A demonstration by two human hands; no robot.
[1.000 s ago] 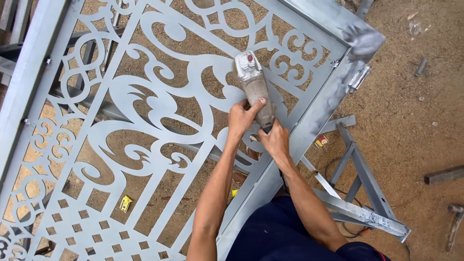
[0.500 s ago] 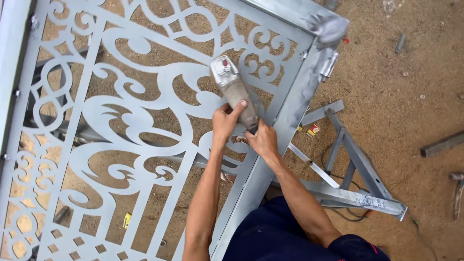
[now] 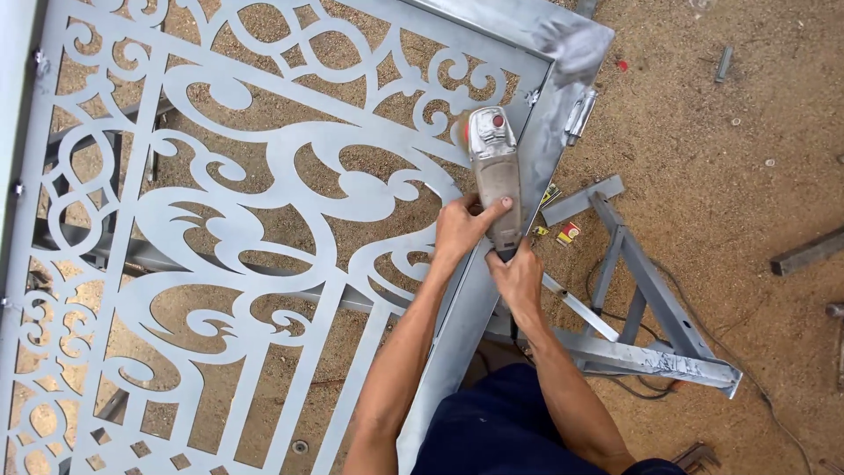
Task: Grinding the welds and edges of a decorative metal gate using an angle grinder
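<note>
A grey angle grinder lies along the right frame rail of a grey ornamental metal gate that rests flat on supports. My left hand grips the grinder's body from the left side. My right hand holds the grinder's rear end, just below the left hand. The grinder's head points away from me, toward the gate's top right corner. Its disc is hidden under the head.
A grey metal trestle stands under the gate's right edge. Loose metal bars lie on the dirt ground at the right. A hinge sits on the frame near the corner. Small colourful scraps lie by the trestle.
Both hands and the grinder have slid along the frame rail toward the gate's top right corner. The grip on the grinder is unchanged.
</note>
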